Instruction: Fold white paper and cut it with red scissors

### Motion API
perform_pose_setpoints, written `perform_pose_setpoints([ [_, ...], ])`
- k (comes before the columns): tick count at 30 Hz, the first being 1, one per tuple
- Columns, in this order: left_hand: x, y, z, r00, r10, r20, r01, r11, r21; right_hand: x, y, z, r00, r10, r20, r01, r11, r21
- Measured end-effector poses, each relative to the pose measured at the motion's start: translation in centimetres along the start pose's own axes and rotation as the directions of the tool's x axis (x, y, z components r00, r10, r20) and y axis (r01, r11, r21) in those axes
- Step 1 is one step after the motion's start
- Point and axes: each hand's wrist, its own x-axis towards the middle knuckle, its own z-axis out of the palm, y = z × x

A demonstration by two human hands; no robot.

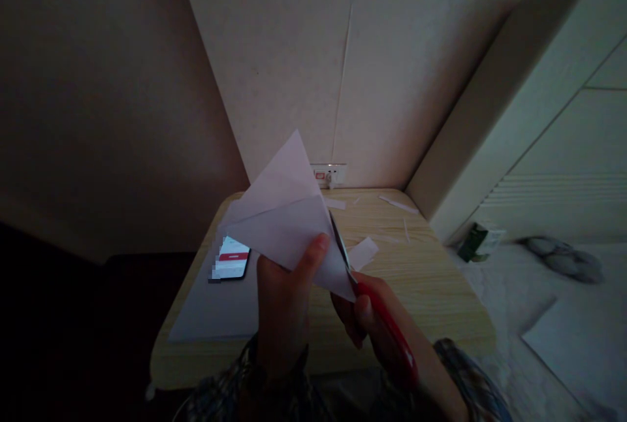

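Observation:
My left hand pinches a folded white sheet of paper and holds it up above a small wooden table. The thumb presses on the paper's lower right part. My right hand grips red-handled scissors; their blades run up along the paper's right edge. Both hands hover over the near half of the table.
A phone with a lit screen lies on a white sheet at the table's left. Paper scraps lie scattered on the tabletop. A wall socket sits behind. A green box, a grey cloth and more paper lie on the right.

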Motion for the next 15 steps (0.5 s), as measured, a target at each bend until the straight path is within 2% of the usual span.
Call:
perform_pose_setpoints([
  [4, -0.1, 0.1, 0.0, 1.000, -0.004, 0.010, 0.004, 1.000, -0.005, 0.2, 0.2, -0.2, 1.000, -0.023, 0.018, 0.024, 0.999, -0.024],
  [8, -0.1, 0.6, 0.2, 1.000, 0.015, 0.002, -0.015, 1.000, -0.025, 0.3, 0.0, -0.7, 1.000, -0.028, -0.008, 0.027, 0.992, -0.122],
  [15, 0.0, 0.6, 0.6, 0.996, 0.021, -0.092, -0.028, 0.997, -0.072, -0.2, 0.0, -1.2, 0.998, -0.032, -0.057, 0.017, 0.967, -0.252],
])
